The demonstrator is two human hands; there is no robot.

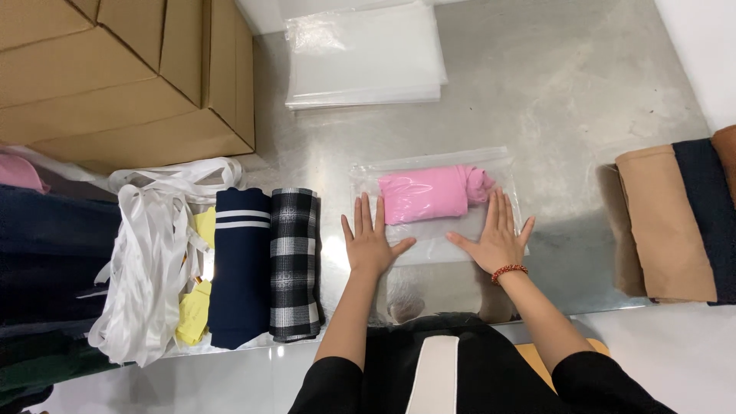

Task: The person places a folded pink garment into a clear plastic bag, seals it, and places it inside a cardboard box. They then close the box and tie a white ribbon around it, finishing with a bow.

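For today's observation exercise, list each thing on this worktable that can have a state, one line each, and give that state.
Left hand: open, flat on the clear bag.
Right hand: open, flat on the bag.
Clear bag: lying flat, pink garment inside.
Pink garment: rolled, bagged.
Plaid cloth: folded, unbagged.
Navy striped cloth: folded, unbagged.
Spare bags: stacked, empty.
Cardboard boxes: closed.

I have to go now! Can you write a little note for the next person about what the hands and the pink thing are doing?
Left hand: open, flat on the clear bag, near edge.
Right hand: open, flat on the same bag.
Pink roll is already inside the bag, on the metal table.
Empty bags are stacked at the far side.
Not bagged: plaid roll and navy roll on the left, tan roll on the right.
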